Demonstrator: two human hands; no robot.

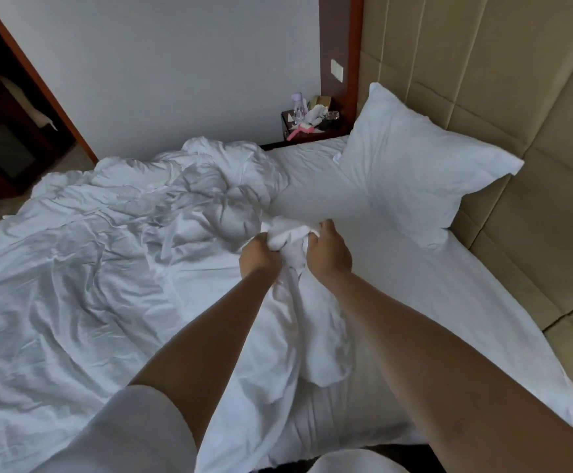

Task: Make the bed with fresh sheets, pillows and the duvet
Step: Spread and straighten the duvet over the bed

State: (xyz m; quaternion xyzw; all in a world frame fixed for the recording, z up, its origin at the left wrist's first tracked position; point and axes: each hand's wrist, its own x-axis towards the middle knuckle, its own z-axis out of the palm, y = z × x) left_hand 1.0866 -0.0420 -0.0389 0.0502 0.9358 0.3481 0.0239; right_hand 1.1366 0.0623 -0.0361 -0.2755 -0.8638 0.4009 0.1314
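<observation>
A crumpled white duvet point(83, 268) covers the left and middle of the bed. One bunched corner of it rises in front of me, and both hands grip that bunch side by side. My left hand point(259, 256) holds its left side, my right hand point(329, 252) its right side. A white fitted sheet point(448, 295) lies smooth over the right part of the mattress. One white pillow point(418, 169) leans against the padded beige headboard point(517, 80).
A dark bedside table point(307, 126) with a bottle, tissues and small items stands in the far corner by the white wall. A dark wooden wardrobe or door frame point(15, 107) is at the far left. Carpet shows beyond the bed's left edge.
</observation>
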